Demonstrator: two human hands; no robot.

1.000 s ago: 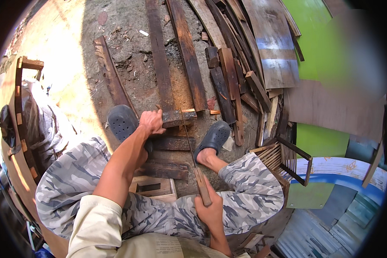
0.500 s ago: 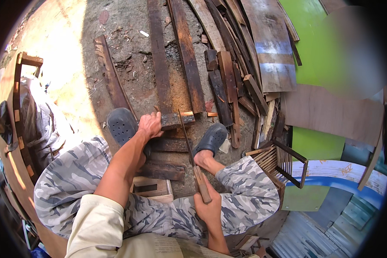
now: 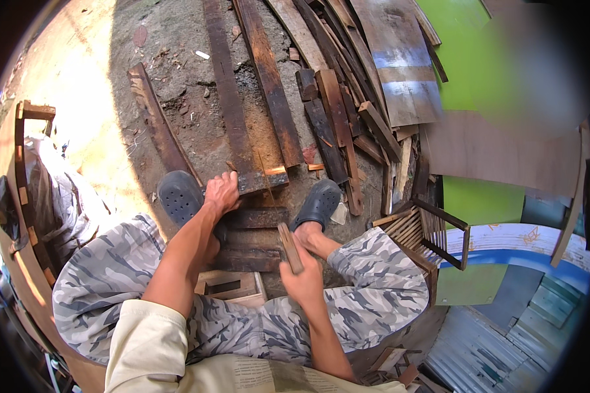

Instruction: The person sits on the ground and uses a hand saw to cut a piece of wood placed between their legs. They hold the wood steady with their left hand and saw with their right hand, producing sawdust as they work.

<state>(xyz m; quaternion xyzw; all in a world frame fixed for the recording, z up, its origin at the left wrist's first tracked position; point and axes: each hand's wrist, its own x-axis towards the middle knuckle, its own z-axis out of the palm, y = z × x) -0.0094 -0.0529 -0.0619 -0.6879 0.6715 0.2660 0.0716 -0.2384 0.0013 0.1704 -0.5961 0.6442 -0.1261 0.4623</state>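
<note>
My left hand [image 3: 221, 192] is closed round the left end of a short dark wooden beam [image 3: 254, 183], which lies crosswise between my feet with a pale, freshly bared patch near its right end. In my right hand [image 3: 303, 281] is the wooden handle of a handsaw [image 3: 288, 245], fingers wrapped round it. The saw's blade is blurred and hard to see; a thin streak of it shows at the beam near its right end. Below the beam lie other dark wood pieces [image 3: 255, 218], and grey clogs [image 3: 318, 202] are on my feet.
Long dark planks [image 3: 269, 85] stretch away ahead on the concrete. More lumber is stacked at the right, beside a slatted wooden frame [image 3: 432, 239] and green panels [image 3: 482, 203]. A wooden frame with plastic sheeting [image 3: 56, 177] stands at the left. Corrugated sheets [image 3: 485, 350] lie lower right.
My right hand with the saw has moved up and slightly left, and the blade has gone from clearly visible to blurred. My left hand still holds the beam. The whole view has shifted slightly.
</note>
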